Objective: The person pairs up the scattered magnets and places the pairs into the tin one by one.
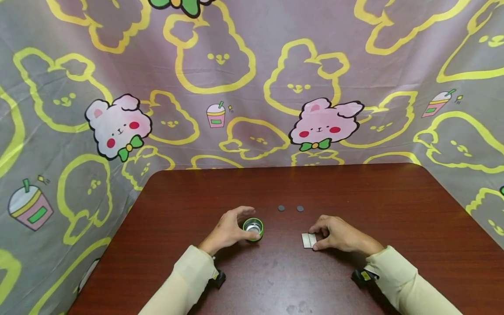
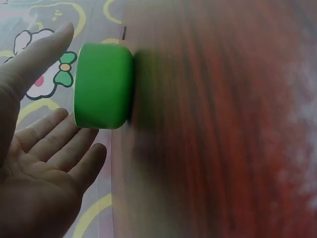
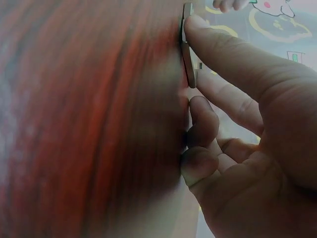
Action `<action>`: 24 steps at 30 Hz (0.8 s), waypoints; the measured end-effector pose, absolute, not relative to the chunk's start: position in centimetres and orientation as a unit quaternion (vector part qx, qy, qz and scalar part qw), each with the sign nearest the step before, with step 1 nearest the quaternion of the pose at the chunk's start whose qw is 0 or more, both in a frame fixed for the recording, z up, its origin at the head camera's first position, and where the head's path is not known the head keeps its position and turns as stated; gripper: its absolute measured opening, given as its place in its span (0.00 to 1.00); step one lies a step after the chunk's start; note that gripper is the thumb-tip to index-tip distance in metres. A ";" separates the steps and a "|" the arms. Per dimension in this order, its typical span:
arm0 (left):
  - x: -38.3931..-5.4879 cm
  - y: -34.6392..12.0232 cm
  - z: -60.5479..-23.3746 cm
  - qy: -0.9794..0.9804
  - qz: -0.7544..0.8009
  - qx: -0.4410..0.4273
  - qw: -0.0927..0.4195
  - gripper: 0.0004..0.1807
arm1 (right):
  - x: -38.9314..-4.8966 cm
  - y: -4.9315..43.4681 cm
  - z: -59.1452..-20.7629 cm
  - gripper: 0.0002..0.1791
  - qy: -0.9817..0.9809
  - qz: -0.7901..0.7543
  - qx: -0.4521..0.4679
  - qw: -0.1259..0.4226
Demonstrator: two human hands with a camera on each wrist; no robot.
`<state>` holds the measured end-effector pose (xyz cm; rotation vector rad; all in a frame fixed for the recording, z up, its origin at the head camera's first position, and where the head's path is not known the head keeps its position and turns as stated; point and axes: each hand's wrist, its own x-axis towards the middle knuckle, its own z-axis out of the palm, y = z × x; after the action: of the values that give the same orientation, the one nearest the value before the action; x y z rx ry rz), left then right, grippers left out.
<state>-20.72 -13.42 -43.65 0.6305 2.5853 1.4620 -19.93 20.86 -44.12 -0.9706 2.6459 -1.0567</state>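
Observation:
My left hand (image 1: 227, 229) is around a small round green cup (image 2: 103, 85) with a silvery inside, which stands upright on the table. Its thumb lies at the near side of the cup, and the fingers extend loosely past the far side; firm contact cannot be made out. To the right, my right hand (image 1: 341, 235) pinches a white flat tile (image 1: 313, 239) between thumb and index finger. A second white tile (image 1: 305, 241) lies against its left edge. In the right wrist view both tiles show edge-on, slightly angled, and the other fingers curl near the tabletop.
Two small dark round discs (image 1: 281, 208) lie side by side farther back on the brown wooden table (image 1: 275, 280). A patterned cloth (image 1: 252, 109) with bunny drawings hangs behind the table and along both sides.

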 end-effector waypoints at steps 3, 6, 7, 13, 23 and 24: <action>-20.7 -13.6 -43.8 0.850 0.483 0.203 0.062 0.41 | -19.9 20.8 -44.1 0.18 0.882 -0.340 -0.318 0.068; -20.6 -13.7 -44.1 0.853 0.478 0.199 0.071 0.42 | -20.0 20.7 -44.0 0.17 0.885 -0.331 -0.318 0.071; -20.6 -13.7 -44.2 0.853 0.477 0.198 0.074 0.42 | -20.0 20.6 -44.0 0.17 0.886 -0.328 -0.319 0.071; -20.4 -13.8 -44.6 0.850 0.484 0.195 0.075 0.41 | -20.0 20.3 -43.9 0.17 0.889 -0.317 -0.319 0.082; -20.2 -13.8 -44.7 0.853 0.481 0.190 0.069 0.39 | -20.2 20.2 -43.6 0.15 0.867 -0.380 -0.290 0.141; -20.2 -13.8 -44.8 0.853 0.482 0.189 0.069 0.39 | -20.2 20.3 -43.6 0.14 0.864 -0.389 -0.283 0.150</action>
<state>-20.19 -13.81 -44.79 0.5698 2.5687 1.4505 -20.22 20.28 -43.57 -0.8135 2.4827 -1.1169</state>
